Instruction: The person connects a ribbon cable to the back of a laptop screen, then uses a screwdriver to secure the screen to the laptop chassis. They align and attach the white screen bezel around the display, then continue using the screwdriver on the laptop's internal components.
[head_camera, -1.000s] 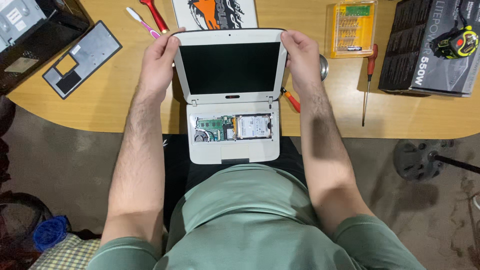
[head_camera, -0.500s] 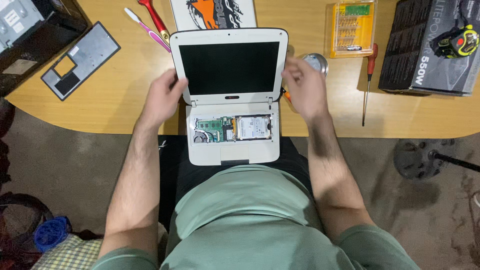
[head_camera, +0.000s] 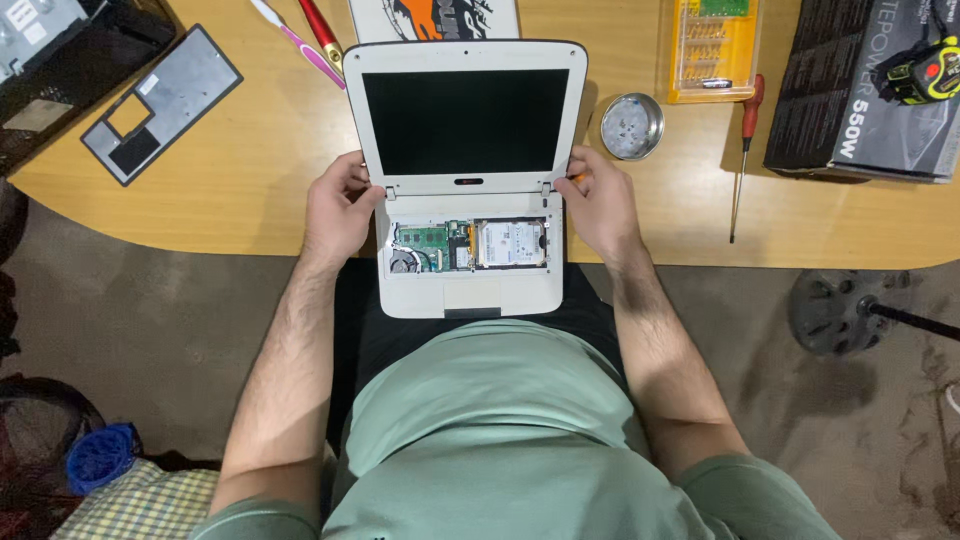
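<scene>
Hands now lower, gripping laptop (head_camera: 466, 180) at hinges.
Left hand (head_camera: 340, 210), right hand (head_camera: 598, 205) slid down from lid corners.

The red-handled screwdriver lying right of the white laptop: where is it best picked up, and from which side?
Probably by the red handle, the thick end lying farthest from the person, coming from above. The thin shaft lies flat on the wooden table, giving little to pinch. The right hand is nearest.

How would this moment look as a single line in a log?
left hand: grips laptop at left hinge | right hand: grips right hinge | laptop: open, keyboard off, insides bare | nearby: metal dish, screwdriver
</scene>
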